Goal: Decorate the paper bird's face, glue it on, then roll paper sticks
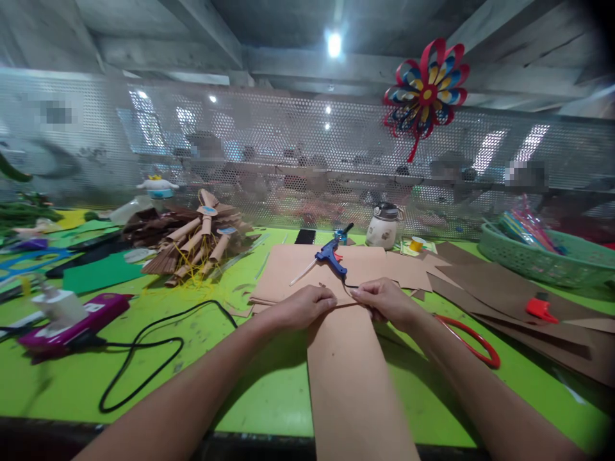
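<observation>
A long strip of brown paper (353, 378) runs from the table's near edge away from me. My left hand (307, 304) and my right hand (382, 299) both pinch its far end, fingers curled closed, knuckles almost touching. Just beyond the hands a blue glue gun (331, 256) lies on a stack of brown paper sheets (288, 272).
The green table (202, 378) carries a heap of rolled brown paper pieces (196, 240), a pink device (72, 323) with a black cable (144, 358), red-handled scissors (468, 339), more brown sheets (519, 301), a green basket (542, 256) and a white jar (383, 226). A perforated screen (288, 147) with a paper flower (425, 89) stands behind.
</observation>
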Action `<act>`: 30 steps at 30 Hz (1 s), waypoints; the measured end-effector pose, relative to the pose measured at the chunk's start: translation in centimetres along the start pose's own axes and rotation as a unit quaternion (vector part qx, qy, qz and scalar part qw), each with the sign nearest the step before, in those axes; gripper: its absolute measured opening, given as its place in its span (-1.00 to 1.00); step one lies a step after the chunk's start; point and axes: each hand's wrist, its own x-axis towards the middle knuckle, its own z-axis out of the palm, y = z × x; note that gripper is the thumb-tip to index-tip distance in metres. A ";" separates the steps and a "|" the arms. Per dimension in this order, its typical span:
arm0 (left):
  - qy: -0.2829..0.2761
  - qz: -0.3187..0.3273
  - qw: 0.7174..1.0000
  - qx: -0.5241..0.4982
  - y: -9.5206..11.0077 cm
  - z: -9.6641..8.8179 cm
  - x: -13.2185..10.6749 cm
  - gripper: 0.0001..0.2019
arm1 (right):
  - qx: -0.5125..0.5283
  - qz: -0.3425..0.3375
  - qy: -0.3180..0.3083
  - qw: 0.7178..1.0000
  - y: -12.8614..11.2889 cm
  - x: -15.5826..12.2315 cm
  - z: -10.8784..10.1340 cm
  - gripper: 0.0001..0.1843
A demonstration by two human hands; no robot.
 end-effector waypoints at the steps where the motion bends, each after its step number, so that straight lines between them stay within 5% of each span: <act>1: 0.005 0.002 1.000 0.002 0.0 0.0 0.0 -0.66 | -0.004 -0.007 -0.009 1.000 -0.1 -0.1 0.0 -0.57; 8: 0.013 0.026 0.998 0.049 -0.5 0.2 0.1 -0.66 | -0.107 -0.089 -0.047 0.989 -0.7 -0.4 0.2 -0.60; 20: 0.027 0.058 0.994 0.089 -0.1 0.4 0.1 -0.65 | -0.035 -0.079 -0.060 0.995 -0.1 -0.4 -0.2 -0.56; 25: 0.020 0.076 0.991 0.111 -1.0 1.0 0.3 -0.64 | -0.086 -0.095 -0.111 0.986 0.2 -0.4 0.1 -0.57; 30: 0.029 0.087 0.987 0.131 -1.0 1.3 0.1 -0.59 | -0.161 -0.139 -0.096 0.972 0.1 -0.5 0.5 -0.56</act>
